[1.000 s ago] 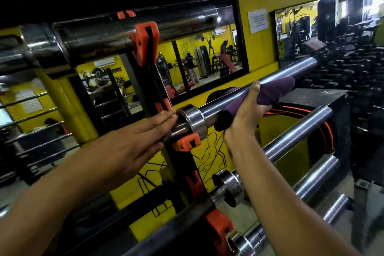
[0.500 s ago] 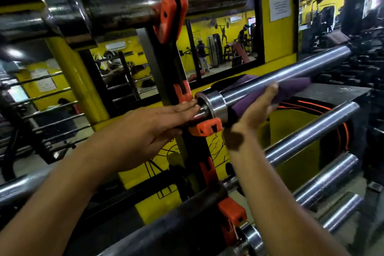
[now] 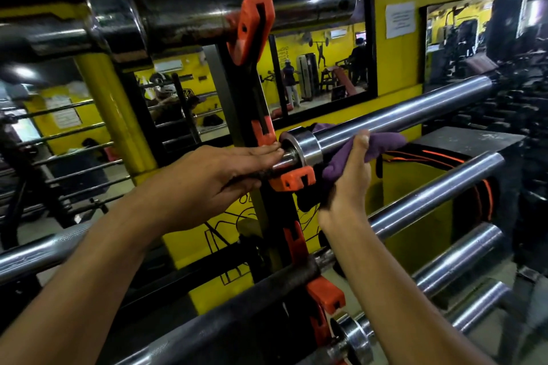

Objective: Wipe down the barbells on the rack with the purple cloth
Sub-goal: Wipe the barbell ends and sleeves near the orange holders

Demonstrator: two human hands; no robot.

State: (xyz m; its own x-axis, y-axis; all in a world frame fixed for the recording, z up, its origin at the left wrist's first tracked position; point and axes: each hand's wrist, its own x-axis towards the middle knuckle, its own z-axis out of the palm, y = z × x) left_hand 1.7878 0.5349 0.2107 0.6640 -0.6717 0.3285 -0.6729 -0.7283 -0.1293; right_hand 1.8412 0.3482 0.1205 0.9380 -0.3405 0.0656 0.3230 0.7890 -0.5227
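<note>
Both forearms are bare up to the left hand (image 3: 207, 184) and right hand (image 3: 345, 187); no sleeve shows.

Purple cloth (image 3: 382, 144); shiny chrome barbell sleeve (image 3: 400, 114); orange plastic rack hooks (image 3: 292, 181); black rack upright (image 3: 255, 104); yellow wall (image 3: 394, 68) with black line drawing.

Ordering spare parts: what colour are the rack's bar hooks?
Orange, on a black upright; the hook under the wiped barbell shows it best, head view.
</note>
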